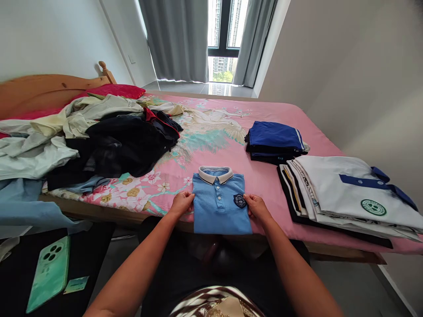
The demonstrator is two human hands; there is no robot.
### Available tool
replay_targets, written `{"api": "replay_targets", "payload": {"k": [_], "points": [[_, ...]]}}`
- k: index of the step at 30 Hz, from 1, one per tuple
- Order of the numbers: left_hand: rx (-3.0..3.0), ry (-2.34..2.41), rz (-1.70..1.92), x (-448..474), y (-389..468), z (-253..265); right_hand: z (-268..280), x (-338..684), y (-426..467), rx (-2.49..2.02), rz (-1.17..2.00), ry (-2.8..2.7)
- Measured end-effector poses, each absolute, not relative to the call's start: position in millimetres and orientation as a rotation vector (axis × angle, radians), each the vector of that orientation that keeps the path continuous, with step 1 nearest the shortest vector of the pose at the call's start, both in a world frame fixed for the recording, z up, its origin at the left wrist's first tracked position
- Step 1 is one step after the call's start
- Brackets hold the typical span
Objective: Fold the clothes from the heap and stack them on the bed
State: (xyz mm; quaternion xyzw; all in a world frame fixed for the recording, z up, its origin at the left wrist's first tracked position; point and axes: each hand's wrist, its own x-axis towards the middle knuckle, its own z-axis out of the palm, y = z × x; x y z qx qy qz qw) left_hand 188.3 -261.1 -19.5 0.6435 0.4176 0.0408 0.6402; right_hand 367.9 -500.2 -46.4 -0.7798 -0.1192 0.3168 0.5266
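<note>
A light blue polo shirt (206,207) with a white collar and a dark badge lies folded into a neat rectangle at the bed's front edge, its lower end reaching past the edge. My left hand (182,204) pinches its left side between thumb and fingers. On the opposite side, my right hand (257,207) grips the shirt beside the badge. The collar points away from me and the buttoned front faces up.
Rumpled clothes (125,141) heap on the bed's left. To the right stand a stack of folded shirts (343,189) and a smaller pile with blue shorts (276,136). A green phone (49,273) and a card (76,285) lie on a black surface at lower left.
</note>
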Motion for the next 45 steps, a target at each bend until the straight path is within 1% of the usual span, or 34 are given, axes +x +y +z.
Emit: {"api": "replay_targets", "payload": {"k": [3, 9, 13, 19, 21, 25, 31, 33, 37, 42, 45], "points": [[1.459, 0.952, 0.088, 185, -263, -22, -47, 368, -501, -1.859, 0.751, -0.288], [1.472, 0.878, -0.046, 184, -260, -23, -49, 367, -496, -1.852, 0.742, -0.264], [1.507, 0.890, -0.012, 183, -261, -24, -47, 360, -503, -1.832, 0.748, -0.252], [1.483, 0.863, -0.113, 157, -277, -22, -39, 334, -530, -1.886, 0.983, -0.251], [1.500, 0.824, -0.152, 143, -287, -25, -41, 323, -539, -1.933, 1.002, -0.295], [1.528, 0.793, -0.247, 120, -309, -39, -51, 302, -552, -1.978, 0.900, -0.333], [1.445, 0.943, -0.034, 113, -329, -50, -52, 280, -555, -1.920, 0.754, -0.213], [1.388, 0.975, -0.016, 114, -331, -51, -50, 275, -553, -1.886, 0.714, -0.179], [1.300, 0.906, -0.096, 111, -331, -53, -53, 265, -554, -1.847, 0.667, -0.105], [1.219, 0.847, -0.077, 97, -333, -59, -66, 254, -566, -1.859, 0.525, -0.111], [1.067, 0.768, -0.076, 92, -337, -62, -66, 250, -565, -1.764, 0.574, -0.053]]}}
